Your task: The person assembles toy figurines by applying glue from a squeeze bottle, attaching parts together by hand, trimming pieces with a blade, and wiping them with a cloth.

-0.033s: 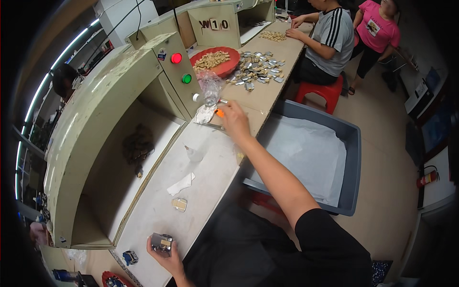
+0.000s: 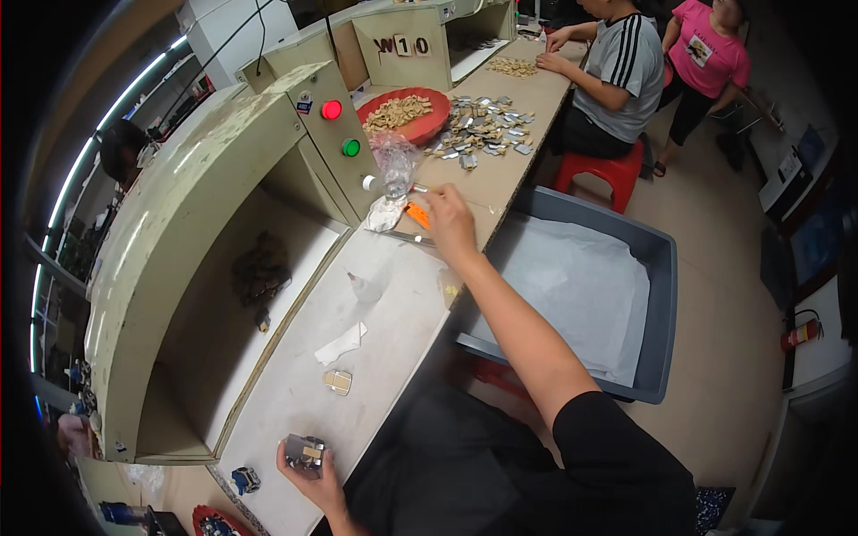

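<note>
- The left hand (image 2: 313, 473) is seen at the near end of the pale workbench (image 2: 393, 330), low in the view; its fingers are curled around a small metal block-like part (image 2: 306, 451), which is gripped from below and held just over the bench surface.
- What kind of part it is cannot be made out; only grey metal with a tan patch is shown.
- A small tan square piece (image 2: 338, 381) is seen lying flat on the bench just beyond the left hand, and a scrap of white paper (image 2: 340, 344) lies a little farther along.
- The cream machine housing (image 2: 179, 223) is set along the bench's left edge, with a red button (image 2: 332, 109) above a green button (image 2: 351, 147) on its panel; a dark clump in its recess is too blurred to identify.
- A crumpled clear plastic bag (image 2: 393, 170) is stood at the far part of the bench, just beside the panel.
- The right hand (image 2: 447, 223) is stretched out to the far part of the bench, next to the bag; its fingers are bent downward and drawn close together at an orange object (image 2: 416, 214), but whether that object is pinched or only touched cannot be told, since the fingertips are hidden by the back of the hand.
- A thin metal tool (image 2: 413, 238) is seen lying on the bench just under that hand.
- A grey bin (image 2: 657, 304) lined with white sheet is placed right of the bench.
</note>
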Motion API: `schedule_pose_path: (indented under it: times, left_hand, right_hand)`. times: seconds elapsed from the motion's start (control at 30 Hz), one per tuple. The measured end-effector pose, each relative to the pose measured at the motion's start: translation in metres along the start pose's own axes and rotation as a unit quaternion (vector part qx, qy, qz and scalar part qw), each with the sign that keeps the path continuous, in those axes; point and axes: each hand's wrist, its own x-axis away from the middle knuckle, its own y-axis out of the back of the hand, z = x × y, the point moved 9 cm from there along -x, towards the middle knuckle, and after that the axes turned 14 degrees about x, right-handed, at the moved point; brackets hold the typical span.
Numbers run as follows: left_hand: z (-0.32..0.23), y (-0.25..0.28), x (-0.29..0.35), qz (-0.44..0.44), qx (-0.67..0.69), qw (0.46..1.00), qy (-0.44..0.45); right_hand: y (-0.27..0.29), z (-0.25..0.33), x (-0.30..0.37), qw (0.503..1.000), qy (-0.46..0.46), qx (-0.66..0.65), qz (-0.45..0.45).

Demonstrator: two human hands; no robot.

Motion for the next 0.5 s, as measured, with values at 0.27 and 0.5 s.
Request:
schedule_pose_path:
  times: [0.27, 0.5]
  left_hand:
    - [0.007, 0.003, 0.001, 0.027, 0.026, 0.999, 0.022]
    - [0.003, 0.000, -0.002, 0.015, 0.057, 0.998, 0.009]
  right_hand:
    - [-0.016, -0.026, 0.008, 0.992, 0.019, 0.120, 0.022]
    - [0.095, 0.006, 0.013, 0.867, -0.140, -0.449, -0.164]
